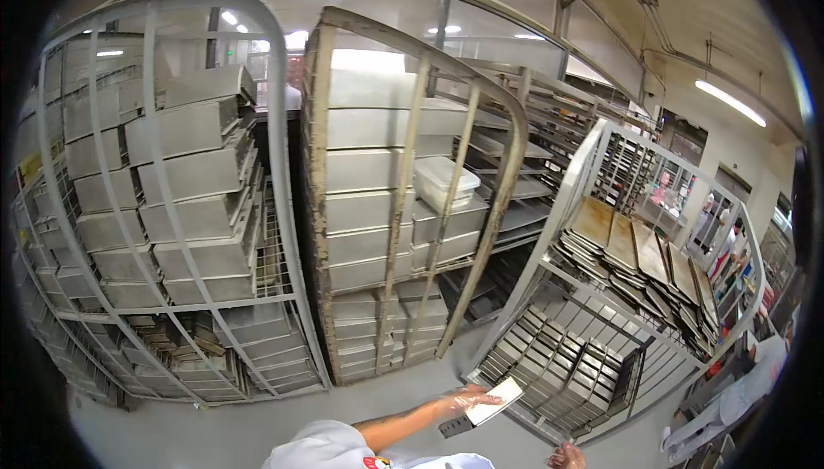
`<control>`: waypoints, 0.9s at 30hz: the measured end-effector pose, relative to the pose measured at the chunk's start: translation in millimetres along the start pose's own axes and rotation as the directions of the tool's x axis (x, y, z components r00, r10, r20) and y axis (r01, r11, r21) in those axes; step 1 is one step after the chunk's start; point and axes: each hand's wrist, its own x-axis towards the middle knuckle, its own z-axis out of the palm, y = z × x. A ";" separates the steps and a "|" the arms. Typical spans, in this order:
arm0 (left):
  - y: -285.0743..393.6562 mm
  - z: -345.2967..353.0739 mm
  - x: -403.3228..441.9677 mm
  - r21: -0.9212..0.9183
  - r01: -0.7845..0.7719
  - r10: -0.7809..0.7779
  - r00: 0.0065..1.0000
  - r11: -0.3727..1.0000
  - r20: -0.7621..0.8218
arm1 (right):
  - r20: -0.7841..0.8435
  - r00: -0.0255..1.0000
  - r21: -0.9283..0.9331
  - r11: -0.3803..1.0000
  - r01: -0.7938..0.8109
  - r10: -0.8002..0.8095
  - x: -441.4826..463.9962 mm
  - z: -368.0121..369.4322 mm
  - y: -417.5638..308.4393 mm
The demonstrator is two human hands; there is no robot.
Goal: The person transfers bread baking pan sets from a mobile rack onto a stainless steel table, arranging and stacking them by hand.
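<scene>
My left hand [468, 399], which seems to have a clear glove, reaches out at the bottom centre, its fingers closed on a pale rectangular object [495, 402]. A dark slotted piece [456, 426] shows just below that hand; whether it belongs to the same object is unclear. At the bottom edge, further right, my right hand [566, 457] is partly in view with curled fingers; anything inside them is too small to make out. Ahead of both hands, metal pans [549, 357] lie in rows on the low shelf of a grey rack [524, 293].
Stacks of flat trays [644, 254] fill that rack's upper shelf. Tall racks with metal pans stand left [279, 169] and centre [319, 186]. A lidded plastic tub [445, 183] rests in the centre rack. A person in white [738, 396] is at the far right.
</scene>
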 end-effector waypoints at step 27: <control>152.2 -116.4 -274.7 -0.299 -0.030 0.019 0.999 0.954 -0.041 | 0.363 0.892 0.648 0.615 -0.449 0.269 44.8 143.3 339.6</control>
